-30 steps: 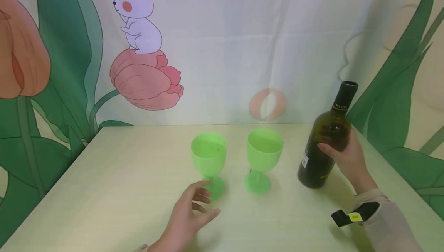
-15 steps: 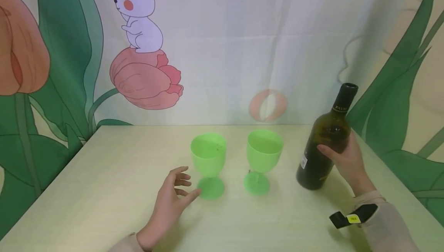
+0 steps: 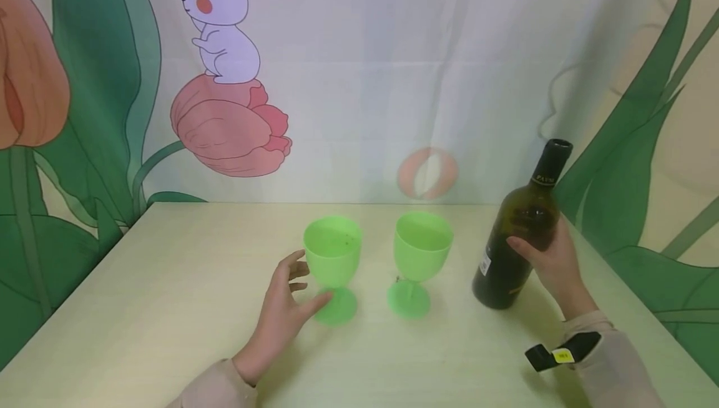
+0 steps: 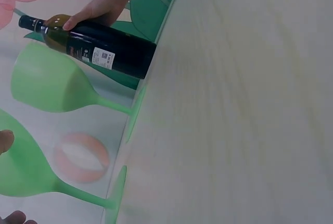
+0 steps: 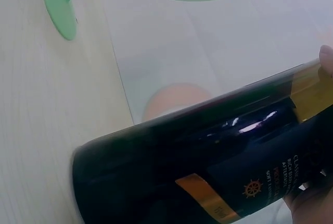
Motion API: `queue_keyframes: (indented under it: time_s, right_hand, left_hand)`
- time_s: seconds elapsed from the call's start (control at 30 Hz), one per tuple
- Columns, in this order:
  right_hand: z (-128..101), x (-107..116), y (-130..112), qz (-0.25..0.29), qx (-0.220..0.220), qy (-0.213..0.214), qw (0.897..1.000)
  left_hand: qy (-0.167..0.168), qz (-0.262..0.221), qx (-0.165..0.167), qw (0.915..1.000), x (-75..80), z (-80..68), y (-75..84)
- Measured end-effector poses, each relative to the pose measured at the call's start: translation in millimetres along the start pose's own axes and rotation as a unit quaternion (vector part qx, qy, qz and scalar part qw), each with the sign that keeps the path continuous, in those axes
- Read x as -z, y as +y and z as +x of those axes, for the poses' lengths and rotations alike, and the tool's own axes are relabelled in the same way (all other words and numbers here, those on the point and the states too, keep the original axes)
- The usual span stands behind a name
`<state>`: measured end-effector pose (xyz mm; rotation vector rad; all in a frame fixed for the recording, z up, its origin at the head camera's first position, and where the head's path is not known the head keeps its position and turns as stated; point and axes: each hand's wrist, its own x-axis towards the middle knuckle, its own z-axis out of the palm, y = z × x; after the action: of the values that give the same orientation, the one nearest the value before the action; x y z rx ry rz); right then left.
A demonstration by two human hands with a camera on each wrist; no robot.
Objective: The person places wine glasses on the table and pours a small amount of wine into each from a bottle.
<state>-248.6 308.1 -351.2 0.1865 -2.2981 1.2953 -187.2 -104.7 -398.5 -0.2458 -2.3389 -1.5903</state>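
Two light green plastic goblets stand upright on the table, a left goblet (image 3: 332,261) and a right goblet (image 3: 422,258). My left hand (image 3: 281,305) is at the left side of the left goblet, fingers loosely bent and thumb in front of its stem. Whether it touches the goblet I cannot tell. In the left wrist view only its fingertips (image 4: 6,140) show beside the bowl. My right hand (image 3: 556,264) grips a dark wine bottle (image 3: 508,261) around its body, thumb across the front. The bottle's mouth is uncapped, and its base appears to be on the tabletop.
The pale wooden table (image 3: 185,283) meets a printed cloth backdrop (image 3: 348,83) with a rabbit and tulips along its back edge. A black wrist strap device (image 3: 564,353) sits on the right sleeve.
My left hand first drew back left from before the left goblet's stem, then moved in toward the goblet's side. The right hand keeps its grip on the bottle; the view has shifted slightly.
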Motion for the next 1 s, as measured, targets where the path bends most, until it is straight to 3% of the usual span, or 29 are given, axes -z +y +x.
queue_keyframes:
  time_s: [0.33,0.5,0.77,1.0]
  right_hand:
    - [-2,-2,-1,-0.008,-0.029,-0.001,1.0]
    - [-2,0,0,-0.004,-0.023,-0.003,1.0]
    - [-1,-2,-1,0.013,-0.037,0.0,0.999]
    - [-3,-3,-2,0.01,-0.032,0.008,0.999]
  left_hand:
    - [0.007,-0.052,-0.016,0.9985,-17.7,9.2,1.9]
    - [0.013,-0.071,-0.018,0.9972,-23.9,11.5,3.6]
    - [0.016,-0.084,-0.024,0.9961,-24.3,12.7,5.6]
    - [0.015,-0.089,-0.008,0.9958,-24.1,11.9,5.7]
